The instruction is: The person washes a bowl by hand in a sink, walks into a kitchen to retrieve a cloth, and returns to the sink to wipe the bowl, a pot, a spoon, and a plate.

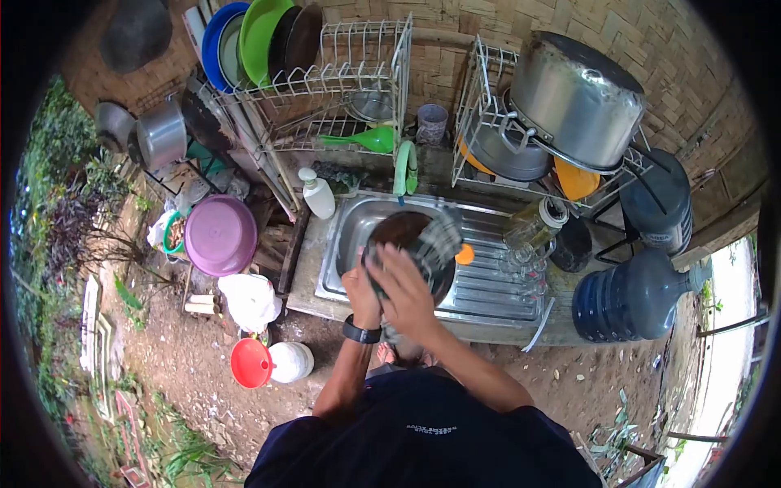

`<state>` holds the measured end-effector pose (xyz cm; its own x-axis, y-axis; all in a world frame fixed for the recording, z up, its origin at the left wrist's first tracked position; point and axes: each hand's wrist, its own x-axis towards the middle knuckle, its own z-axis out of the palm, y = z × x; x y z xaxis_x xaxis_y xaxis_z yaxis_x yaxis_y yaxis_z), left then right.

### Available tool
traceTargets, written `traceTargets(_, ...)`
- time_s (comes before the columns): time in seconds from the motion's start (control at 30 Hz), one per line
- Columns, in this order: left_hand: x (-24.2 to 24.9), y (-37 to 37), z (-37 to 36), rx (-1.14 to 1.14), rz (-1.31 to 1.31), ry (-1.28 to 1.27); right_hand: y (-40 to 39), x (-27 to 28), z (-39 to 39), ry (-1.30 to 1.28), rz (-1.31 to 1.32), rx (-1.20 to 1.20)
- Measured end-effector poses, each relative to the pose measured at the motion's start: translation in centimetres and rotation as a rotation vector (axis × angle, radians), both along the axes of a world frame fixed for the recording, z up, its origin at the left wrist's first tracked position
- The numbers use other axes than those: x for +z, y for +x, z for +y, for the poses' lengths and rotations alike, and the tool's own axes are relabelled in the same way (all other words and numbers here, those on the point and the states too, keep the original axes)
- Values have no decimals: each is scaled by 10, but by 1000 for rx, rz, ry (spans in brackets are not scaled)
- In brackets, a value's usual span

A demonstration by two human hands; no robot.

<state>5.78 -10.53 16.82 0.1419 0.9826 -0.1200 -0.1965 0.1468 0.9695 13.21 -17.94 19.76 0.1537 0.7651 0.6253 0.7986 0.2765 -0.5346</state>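
Observation:
Over the left part of the steel sink point(348, 232), a dark brown round dish point(397, 228) is held tilted, partly hidden by my hands. My left hand point(363, 294), with a black band on its wrist, is closed at the dish's near left edge. Across the front of the dish lies my right hand point(404, 294), its fingers stretched out and blurred by motion. A grey-and-white checked thing point(442, 240), smeared by motion and looking like cloth, overlaps the dish's right side. Just behind the dish, a green tap point(404, 167) stands at the sink.
Left of the sink stands a white pump bottle point(316, 195). An orange round item point(464, 254) lies by the ribbed drainboard point(500, 285), near several glasses point(529, 264). Racks hold plates and a large pot point(573, 102). Blue water jugs point(630, 297) stand right; a purple basin point(220, 236) is left.

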Motion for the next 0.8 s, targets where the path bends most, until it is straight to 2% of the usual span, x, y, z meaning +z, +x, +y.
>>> traceTargets(0.07, 36, 3, 3, 73, -233, -162, -2, -16, -22, 25, -88, 43)
traceTargets(0.1, 14, -11, 15, -36, -258, -214, 4, -24, -31, 32, -131, 69)
traceTargets(0.2, 34, -13, 10, -113, -384, -251, 34, -33, -39, 166, -138, -22)
traceTargets(0.27, 26, -20, 15, -174, -414, -247, 51, -16, -29, 217, -20, -199)
traceTargets(0.33, 27, -21, 17, -186, -437, -219, 59, 4, -9, 197, 508, -397)
traceTargets(0.37, 25, -22, 16, -204, -342, -141, 59, 11, -3, 180, 775, -488)
traceTargets(0.47, -25, -18, 28, -155, 34, 115, 66, 20, -6, 139, 915, -512)
traceTargets(0.5, -19, -16, 26, -195, 87, 16, 68, -3, -9, 275, 693, -582)
traceTargets(0.57, -12, -22, 26, -443, -264, -398, 69, -6, -22, 436, 374, -239)
traceTargets(0.6, 7, -29, 22, -576, -462, -632, 71, -6, -29, 506, 215, -64)
traceTargets(0.7, -24, -42, 39, -625, -478, -749, 84, -1, -44, 103, 219, 246)
traceTargets(0.8, -25, -41, 24, -516, -464, -655, 83, -1, -29, -213, 394, 23)
